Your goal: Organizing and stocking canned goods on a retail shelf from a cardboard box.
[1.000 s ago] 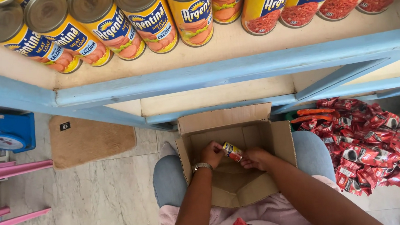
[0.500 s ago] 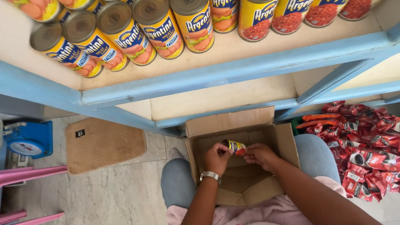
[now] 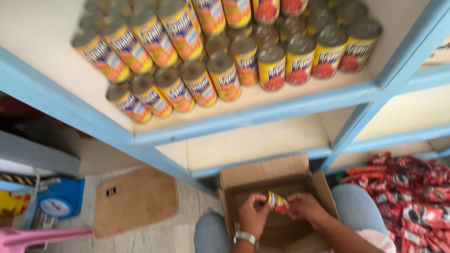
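Observation:
Both my hands hold one small yellow and red can (image 3: 277,202) over an open cardboard box (image 3: 261,177) that rests on my lap. My left hand (image 3: 253,213), with a watch on its wrist, grips the can's left end. My right hand (image 3: 306,207) grips its right end. Above, a blue-edged shelf (image 3: 256,114) carries two stacked layers of yellow cans (image 3: 226,78) with red and orange pictures, lying with their tops toward me.
A heap of red sachets (image 3: 429,201) lies at the right by my knee. A brown mat (image 3: 134,200) lies on the pale floor. At the left are a blue scale (image 3: 59,201) and a pink plastic chair (image 3: 15,250). A lower shelf (image 3: 248,146) is behind the box.
My view has tilted up, so more of the can shelf shows. The hands have stayed over the box with the can, lifted slightly.

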